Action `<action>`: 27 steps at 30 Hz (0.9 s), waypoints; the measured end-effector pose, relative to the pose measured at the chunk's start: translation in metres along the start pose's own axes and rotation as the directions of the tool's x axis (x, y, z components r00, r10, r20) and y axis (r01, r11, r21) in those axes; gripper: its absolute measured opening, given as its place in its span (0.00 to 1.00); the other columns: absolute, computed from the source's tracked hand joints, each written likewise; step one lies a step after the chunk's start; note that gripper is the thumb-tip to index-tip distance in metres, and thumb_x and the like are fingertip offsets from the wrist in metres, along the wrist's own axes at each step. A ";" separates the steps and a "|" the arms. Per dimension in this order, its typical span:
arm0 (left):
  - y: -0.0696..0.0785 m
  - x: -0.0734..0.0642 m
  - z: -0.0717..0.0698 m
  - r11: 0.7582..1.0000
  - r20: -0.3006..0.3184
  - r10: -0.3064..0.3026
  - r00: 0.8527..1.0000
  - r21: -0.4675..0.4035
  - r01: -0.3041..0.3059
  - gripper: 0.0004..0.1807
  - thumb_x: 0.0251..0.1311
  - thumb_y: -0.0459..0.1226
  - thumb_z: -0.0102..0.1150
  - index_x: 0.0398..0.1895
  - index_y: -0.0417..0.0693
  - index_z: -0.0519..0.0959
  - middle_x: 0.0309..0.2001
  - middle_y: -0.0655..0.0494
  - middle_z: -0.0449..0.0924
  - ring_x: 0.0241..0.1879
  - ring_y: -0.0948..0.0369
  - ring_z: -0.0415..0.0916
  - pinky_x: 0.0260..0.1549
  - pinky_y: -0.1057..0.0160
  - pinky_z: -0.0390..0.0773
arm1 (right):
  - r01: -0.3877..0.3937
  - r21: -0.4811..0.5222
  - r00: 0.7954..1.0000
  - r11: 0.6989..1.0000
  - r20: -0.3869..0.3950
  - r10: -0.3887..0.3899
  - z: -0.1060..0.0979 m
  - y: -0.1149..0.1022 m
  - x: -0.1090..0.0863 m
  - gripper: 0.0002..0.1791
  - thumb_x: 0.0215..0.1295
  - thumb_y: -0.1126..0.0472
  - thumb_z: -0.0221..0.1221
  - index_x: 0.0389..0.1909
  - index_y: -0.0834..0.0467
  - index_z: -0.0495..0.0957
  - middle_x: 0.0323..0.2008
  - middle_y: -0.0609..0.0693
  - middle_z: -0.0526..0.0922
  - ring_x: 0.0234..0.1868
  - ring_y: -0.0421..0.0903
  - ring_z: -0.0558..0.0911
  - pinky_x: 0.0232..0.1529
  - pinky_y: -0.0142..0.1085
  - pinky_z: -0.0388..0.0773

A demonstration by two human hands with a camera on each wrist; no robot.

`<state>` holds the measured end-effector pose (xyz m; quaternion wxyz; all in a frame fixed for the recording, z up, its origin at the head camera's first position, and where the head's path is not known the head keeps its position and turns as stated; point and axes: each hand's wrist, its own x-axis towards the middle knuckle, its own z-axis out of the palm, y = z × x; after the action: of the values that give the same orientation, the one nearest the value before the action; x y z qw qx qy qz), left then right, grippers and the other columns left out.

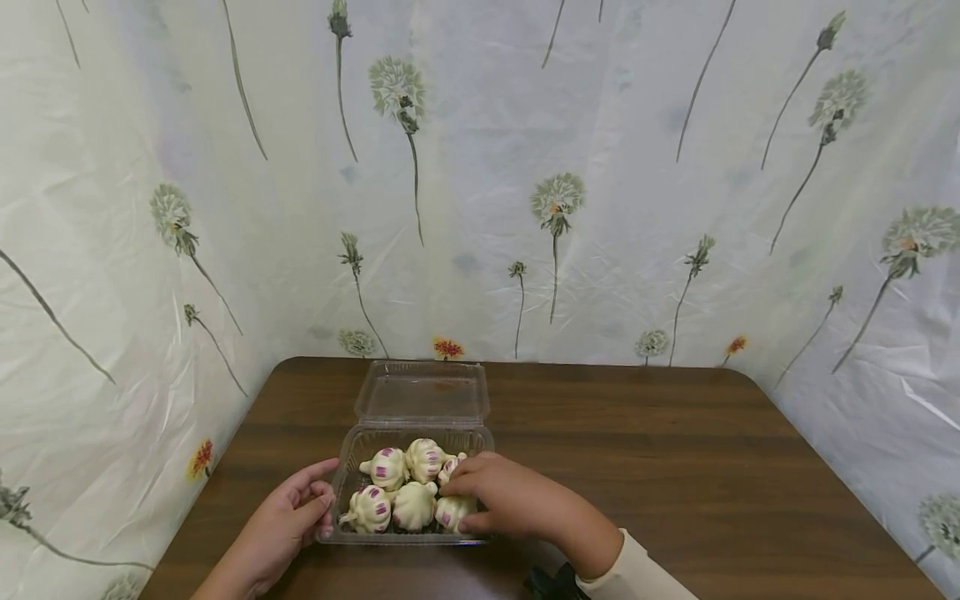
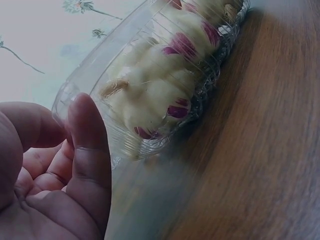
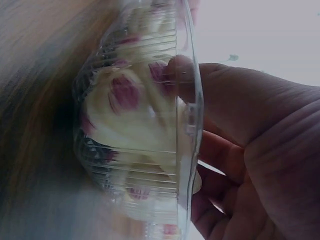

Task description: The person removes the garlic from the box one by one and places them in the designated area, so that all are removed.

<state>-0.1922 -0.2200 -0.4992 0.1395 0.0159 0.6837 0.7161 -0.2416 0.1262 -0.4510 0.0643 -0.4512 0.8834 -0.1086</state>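
Note:
A clear plastic clamshell box (image 1: 408,539) stands on the table with several garlic bulbs (image 1: 414,506) in two rows, cream with purple patches. Its lid (image 1: 423,392) lies folded back behind it. At the box's left rim, my left hand (image 1: 288,512) pinches the edge between thumb and fingers; in the left wrist view the thumb (image 2: 90,130) presses on that rim. My right hand (image 1: 517,500) reaches over the right side and grips the front right garlic bulb (image 1: 452,512), partly covering it. In the right wrist view its thumb (image 3: 185,75) is inside the wall beside a purple-streaked bulb (image 3: 125,100).
The brown wooden table (image 1: 637,450) extends to the right of the box. A pale curtain (image 1: 480,167) with dandelion prints hangs behind the table and along both sides. Something dark (image 1: 555,582) shows under the right wrist at the front edge.

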 end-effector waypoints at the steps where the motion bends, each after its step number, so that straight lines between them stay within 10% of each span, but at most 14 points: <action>1: 0.000 0.000 0.000 1.000 -0.004 -0.005 1.000 -0.001 0.005 0.34 0.77 0.29 0.51 0.82 0.40 0.54 0.45 0.54 0.71 0.35 0.63 0.75 0.36 0.67 0.83 | 0.002 -0.002 1.000 1.000 0.002 -0.002 0.000 0.000 0.000 0.23 0.69 0.50 0.70 0.63 0.48 0.83 0.61 0.37 0.81 0.65 0.41 0.76 0.70 0.38 0.72; 27: -0.001 0.000 -0.002 1.000 0.011 0.013 1.000 -0.007 -0.013 0.34 0.78 0.29 0.50 0.82 0.38 0.52 0.45 0.54 0.70 0.36 0.64 0.74 0.35 0.67 0.83 | -0.010 0.166 0.997 0.986 -0.069 0.022 0.009 0.005 0.005 0.17 0.64 0.55 0.70 0.54 0.47 0.85 0.56 0.37 0.83 0.60 0.38 0.78 0.64 0.36 0.76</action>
<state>-0.1925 -0.2216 -0.5002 0.1386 0.0239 0.6802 0.7194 -0.2469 0.1235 -0.4614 0.0714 -0.4332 0.8766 -0.1970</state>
